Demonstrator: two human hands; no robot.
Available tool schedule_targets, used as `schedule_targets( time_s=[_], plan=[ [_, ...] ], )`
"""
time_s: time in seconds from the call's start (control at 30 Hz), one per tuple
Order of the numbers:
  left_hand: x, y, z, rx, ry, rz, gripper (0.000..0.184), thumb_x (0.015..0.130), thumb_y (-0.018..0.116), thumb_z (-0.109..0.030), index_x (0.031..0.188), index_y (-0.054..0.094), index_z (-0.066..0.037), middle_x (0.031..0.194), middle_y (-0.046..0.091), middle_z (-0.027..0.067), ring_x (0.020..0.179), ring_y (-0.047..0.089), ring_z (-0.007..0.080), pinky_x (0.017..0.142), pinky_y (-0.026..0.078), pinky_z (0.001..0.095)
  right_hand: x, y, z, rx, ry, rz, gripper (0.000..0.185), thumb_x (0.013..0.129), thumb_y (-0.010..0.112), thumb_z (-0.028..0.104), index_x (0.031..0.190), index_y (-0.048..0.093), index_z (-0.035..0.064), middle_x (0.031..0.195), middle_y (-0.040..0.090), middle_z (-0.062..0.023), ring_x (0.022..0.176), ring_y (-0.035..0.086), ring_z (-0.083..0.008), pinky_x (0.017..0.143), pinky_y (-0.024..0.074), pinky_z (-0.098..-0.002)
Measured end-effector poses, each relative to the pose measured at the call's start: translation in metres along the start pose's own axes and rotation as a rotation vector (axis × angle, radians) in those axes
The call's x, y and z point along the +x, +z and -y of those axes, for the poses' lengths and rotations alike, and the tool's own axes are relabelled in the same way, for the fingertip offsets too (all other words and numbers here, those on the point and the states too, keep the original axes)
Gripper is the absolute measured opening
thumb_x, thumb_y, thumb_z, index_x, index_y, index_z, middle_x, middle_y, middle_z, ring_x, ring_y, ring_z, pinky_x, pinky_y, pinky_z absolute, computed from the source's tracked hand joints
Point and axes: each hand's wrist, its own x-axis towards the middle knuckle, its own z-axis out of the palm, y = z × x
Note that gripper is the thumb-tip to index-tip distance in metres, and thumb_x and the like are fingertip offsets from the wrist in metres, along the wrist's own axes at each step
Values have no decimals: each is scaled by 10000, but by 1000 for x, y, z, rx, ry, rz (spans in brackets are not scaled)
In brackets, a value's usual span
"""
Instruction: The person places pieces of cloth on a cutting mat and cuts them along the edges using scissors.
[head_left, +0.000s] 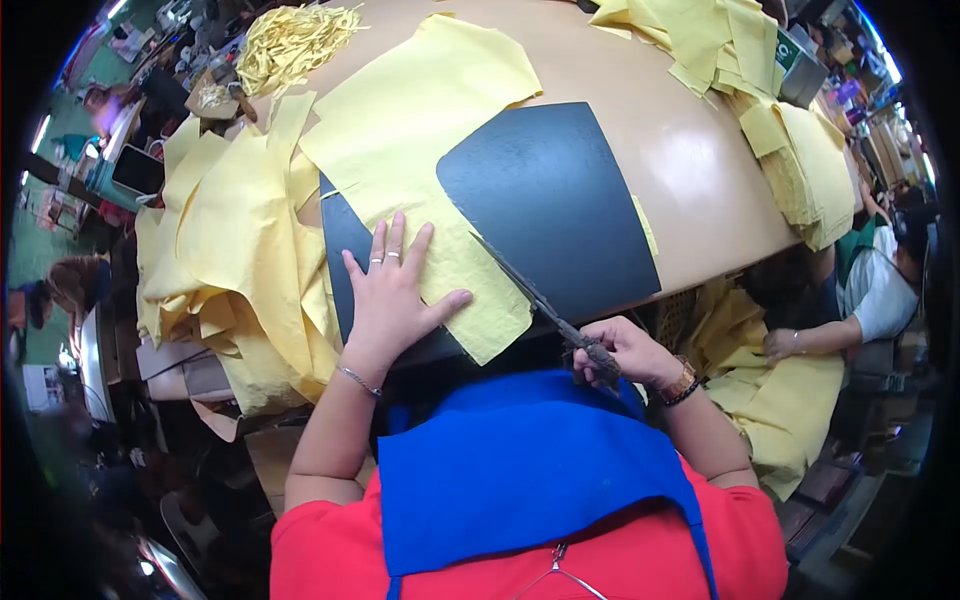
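My left hand point(390, 295) lies with fingers spread on a yellow fabric piece point(430, 110), near its lower left edge. Two rings and a bracelet show on it. In my right hand point(625, 350) are dark scissors point(540, 298), gripped by their wrapped handles. Their blades point up and left, along the right edge of the fabric's lower part. A black board point(560, 200) lies under the fabric and shows on both sides of it.
Yellow fabric point(240, 250) is heaped at the left table edge. Thin yellow strips point(300, 40) lie at the back left. Stacked yellow pieces point(800, 165) hang at the right edge. A co-worker's hand point(785, 344) touches yellow cloth point(790, 410) at lower right.
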Motion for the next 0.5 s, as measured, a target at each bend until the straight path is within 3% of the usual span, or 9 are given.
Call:
schedule_targets(
  time_s=[0.5],
  plan=[
    [-13,4,-11,-46,18,-43,932,737,547,-747,1430,389,-144,1508,269,220,1420,192,397,1017,111,743,6,-4,5,-61,-35,-2,219,889,668,241,840,641,29,679,629,-25,576,582,-72,528,481,-229]
  ],
)
